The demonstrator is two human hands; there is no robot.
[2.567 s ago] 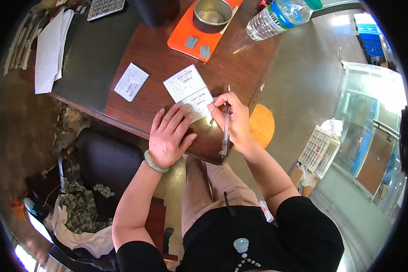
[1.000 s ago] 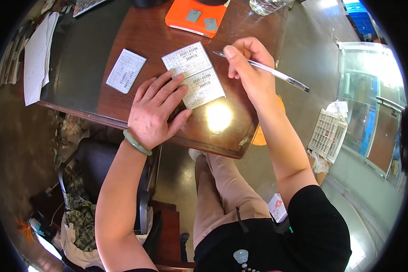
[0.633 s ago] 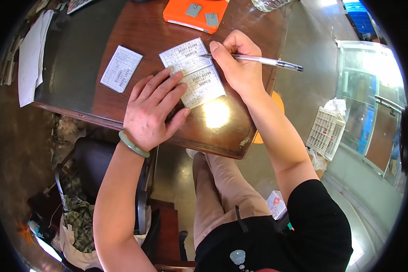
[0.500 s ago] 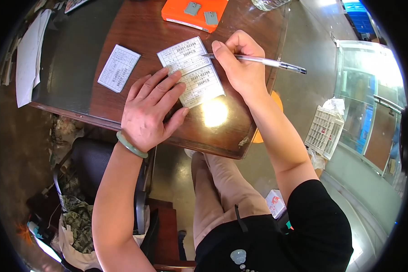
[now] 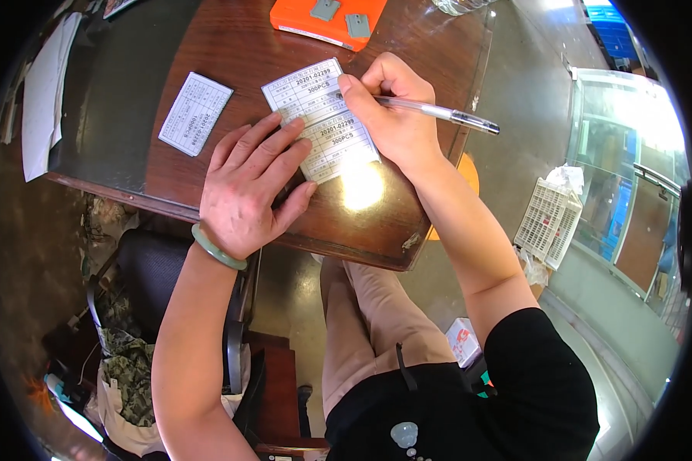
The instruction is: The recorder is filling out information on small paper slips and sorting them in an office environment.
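Two joined printed paper labels [image 5: 332,146] lie flat on the dark wooden table [image 5: 231,46]. My left hand [image 5: 252,188], with a green bangle at its wrist, rests palm down with fingers spread, its fingertips on the labels' left edge. In my right hand [image 5: 392,107] is a clear-barrelled pen [image 5: 442,112], pinched between thumb and fingers and slanting to the right. Its tip meets the upper label, partly hidden by my thumb. Left of my left hand lies a separate stack of similar labels [image 5: 195,114].
An orange box [image 5: 323,24] with two small grey parts on top sits at the far side. White paper sheets [image 5: 50,100] lie at the left. A dark chair [image 5: 155,269] stands below the table's near edge. On the right are a white plastic basket [image 5: 547,219] and a glass cabinet [image 5: 623,192].
My right hand and the pen have moved left across the upper label. The left hand keeps its hold on the labels' edge; the whole view has shifted slightly.
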